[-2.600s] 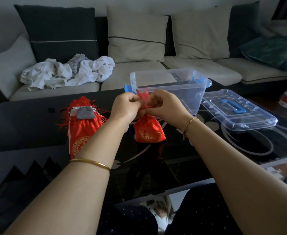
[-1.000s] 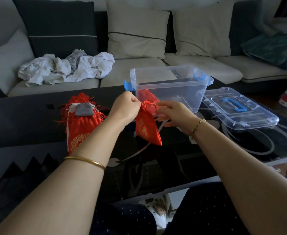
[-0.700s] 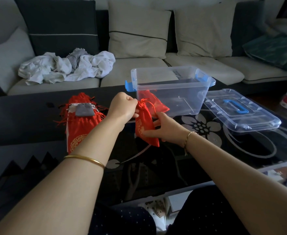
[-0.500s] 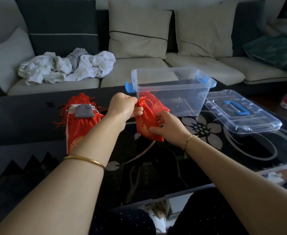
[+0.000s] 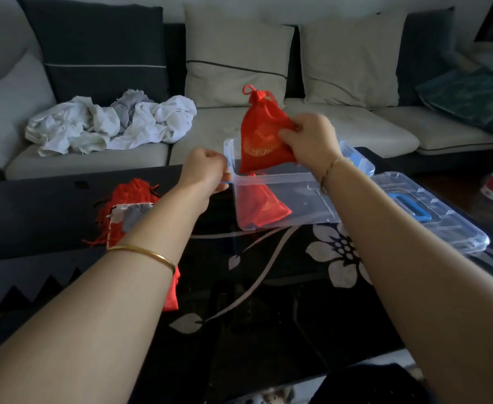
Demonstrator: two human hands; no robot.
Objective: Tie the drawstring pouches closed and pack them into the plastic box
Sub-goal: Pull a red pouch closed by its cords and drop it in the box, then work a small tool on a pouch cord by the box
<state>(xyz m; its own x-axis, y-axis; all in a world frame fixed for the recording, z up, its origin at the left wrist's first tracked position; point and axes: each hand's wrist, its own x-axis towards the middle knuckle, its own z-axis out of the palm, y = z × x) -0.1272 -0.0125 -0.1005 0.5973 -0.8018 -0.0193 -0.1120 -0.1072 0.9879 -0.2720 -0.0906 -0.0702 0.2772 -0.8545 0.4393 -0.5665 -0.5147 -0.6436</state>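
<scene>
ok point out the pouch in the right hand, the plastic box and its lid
held pouch (image 5: pixel 258 135), head view, middle of the red fabric body
plastic box (image 5: pixel 280 178), head view, near rim
lid (image 5: pixel 449 228), head view, clear top panel

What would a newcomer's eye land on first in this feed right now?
The bright red pouch, its neck cinched, held in the right hand just above the open clear plastic box mid-table. Next, a second red pouch already lying inside that box, and a heap of red pouches on the dark table to its left. The left hand is curled at the box's left end.
</scene>
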